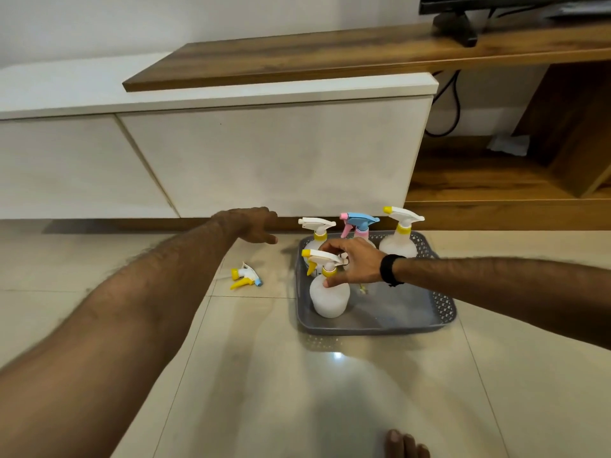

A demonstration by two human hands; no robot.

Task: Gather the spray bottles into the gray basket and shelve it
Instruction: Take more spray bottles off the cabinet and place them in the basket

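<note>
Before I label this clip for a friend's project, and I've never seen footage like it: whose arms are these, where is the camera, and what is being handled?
There is no machine here. The one picture comes from a wide-angle camera worn on a person's head, looking forward and down, so the two arms are the wearer's own. On the tiled floor sits a gray basket in front of a white cabinet. Four spray bottles stand in it. The right hand holds the nearest one, the front spray bottle, by its trigger head and neck. The left hand reaches out over the floor, holding nothing. A loose trigger sprayer head, without a bottle, lies on the tiles left of the basket.
</note>
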